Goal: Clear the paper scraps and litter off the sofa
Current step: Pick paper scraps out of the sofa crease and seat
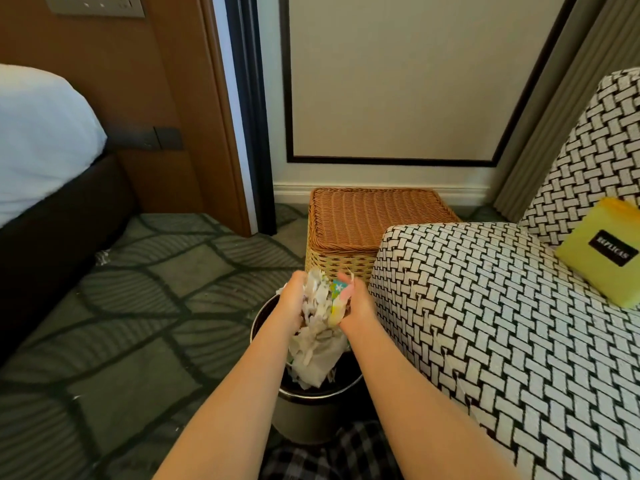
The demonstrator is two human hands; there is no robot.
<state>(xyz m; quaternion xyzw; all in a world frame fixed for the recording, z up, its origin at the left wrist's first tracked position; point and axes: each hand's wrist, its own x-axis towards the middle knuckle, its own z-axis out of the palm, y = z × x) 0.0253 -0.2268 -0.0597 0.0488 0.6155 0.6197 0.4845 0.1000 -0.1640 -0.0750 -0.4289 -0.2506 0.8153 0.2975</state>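
Left grip: the left grip [294, 301] has its fingers curled onto the left side of a wad of paper scraps [318, 341] and is clamped on it.
Right grip: the right grip [357, 306] is curled onto the right side of the same wad, so the paper is squeezed between the two hands.
Paper scraps: crumpled white tissue and torn strips. A coloured piece [337, 296] in yellow, pink and teal is pressed against the right palm. The top of the wad pokes up between the fingers, and the bulk hangs below the wrists.
Bin: a round dark bin [301, 419] stands on the carpet directly under the hands. The lower end of the wad reaches down inside its rim.
Sofa: the sofa [485, 323], in black-and-white weave, is just right of the bin. A few thin pale shreds [450, 363] cling along its near left edge.
Yellow pack: a yellow pack [599, 254] with a black label lies on the seat toward the sofa's back, well apart from the hands.
Wicker basket: a lidded wicker basket [374, 216] stands behind the bin, against the sofa's far left corner.
Carpet: small white bits [102, 256] lie on the carpet [138, 306] by the bed [41, 133] at the left.
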